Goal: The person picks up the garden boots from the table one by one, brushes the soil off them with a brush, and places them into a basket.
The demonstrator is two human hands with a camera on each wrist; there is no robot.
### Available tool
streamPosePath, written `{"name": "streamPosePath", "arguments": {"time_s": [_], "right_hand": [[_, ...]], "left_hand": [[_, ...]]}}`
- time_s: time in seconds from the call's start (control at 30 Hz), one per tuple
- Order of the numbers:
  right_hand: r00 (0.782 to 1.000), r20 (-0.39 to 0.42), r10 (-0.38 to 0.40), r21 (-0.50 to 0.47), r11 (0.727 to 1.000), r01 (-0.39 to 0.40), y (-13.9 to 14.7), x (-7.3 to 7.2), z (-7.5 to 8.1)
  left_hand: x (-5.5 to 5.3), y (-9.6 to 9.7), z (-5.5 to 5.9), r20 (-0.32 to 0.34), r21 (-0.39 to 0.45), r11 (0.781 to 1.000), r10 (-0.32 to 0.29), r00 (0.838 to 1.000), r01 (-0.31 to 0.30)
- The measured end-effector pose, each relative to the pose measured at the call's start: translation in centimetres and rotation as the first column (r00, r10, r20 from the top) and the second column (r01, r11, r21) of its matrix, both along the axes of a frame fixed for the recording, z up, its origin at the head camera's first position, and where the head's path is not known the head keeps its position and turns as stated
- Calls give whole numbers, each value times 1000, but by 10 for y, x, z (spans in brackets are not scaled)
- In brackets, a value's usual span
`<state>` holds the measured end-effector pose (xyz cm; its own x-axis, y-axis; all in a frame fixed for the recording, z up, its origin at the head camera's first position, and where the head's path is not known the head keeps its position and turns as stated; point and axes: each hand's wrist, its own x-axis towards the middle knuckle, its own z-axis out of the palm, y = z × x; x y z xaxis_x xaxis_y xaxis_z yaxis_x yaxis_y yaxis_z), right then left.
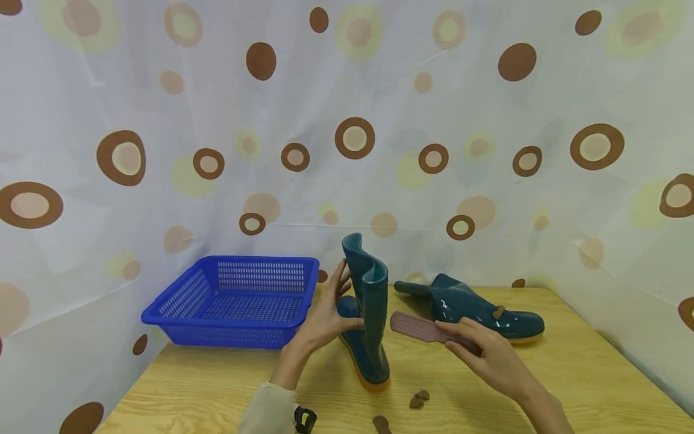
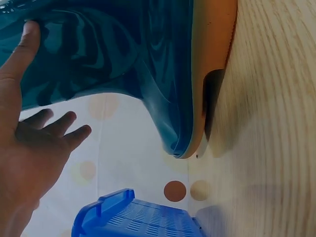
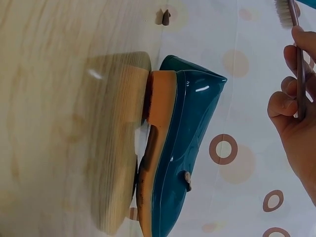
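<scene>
Teal and glossy, the upright boot (image 1: 375, 319) stands on its orange sole (image 1: 375, 384) near the middle of the wooden table (image 1: 488, 386), its toe pointing away from you and its shaft top bent into a wavy fold. Your left hand (image 1: 325, 313) is spread wide at the side of the shaft, thumb against it; in the left wrist view three of your fingers show beyond the shaft's edge. Your right hand (image 1: 485, 355) pinches the handle of a dusky pink brush (image 1: 416, 327), its head just beside the shaft, and the right wrist view shows you pale bristles (image 3: 283, 13) on one face. Near the heel, on your side of the boot, you have a small brown clump (image 1: 419, 399), with another brown piece (image 1: 382, 424) at the bottom edge of the head view. To the right, behind your brush, sits the second boot (image 1: 477, 307), toe to the right and shaft slumped to the left, with a brown lump (image 1: 499, 311) stuck on its foot. To your left is a blue basket (image 1: 233, 323) with slotted walls, and behind everything hangs a white curtain (image 1: 401, 90) printed with brown, tan and pale yellow spots.
</scene>
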<state>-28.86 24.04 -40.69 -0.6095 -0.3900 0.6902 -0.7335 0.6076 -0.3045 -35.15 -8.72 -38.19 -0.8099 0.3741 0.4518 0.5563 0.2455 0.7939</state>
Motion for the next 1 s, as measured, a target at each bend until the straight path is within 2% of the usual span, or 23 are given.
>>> {"name": "streamPosePath", "arguments": {"time_s": [0.1,0.23,0.33,0.43,0.53,0.63,0.73,0.87,1.0], "right_hand": [[1000,1,6,-1,1000,-6,0,0,0],[1000,23,10,3,1000,-10,2,0,0],[998,68,14,6,1000,-14,3,1,0],[989,144,31,13,999,-33,5,2,1],[973,217,76,12,997,-81,6,4,3],[955,261,139,-5,990,-143,6,5,5],[949,263,173,-15,984,-176,6,5,5],[955,244,169,-26,986,-168,7,5,4],[964,204,168,-31,986,-165,7,4,4]], "left_hand": [[-2,0,-2,22,10,1000,-16,1000,15],[-2,1,-2,20,22,1000,10,1000,-10],[0,3,-1,4,13,998,59,998,-59],[2,6,2,-39,-28,992,118,992,-119],[5,9,4,-93,-62,983,164,982,-170],[7,10,6,-111,-66,978,189,976,-197],[9,11,7,-102,-55,977,200,975,-206],[9,12,8,-98,-48,970,233,967,-239],[8,13,6,-147,-51,954,285,947,-295]]}}
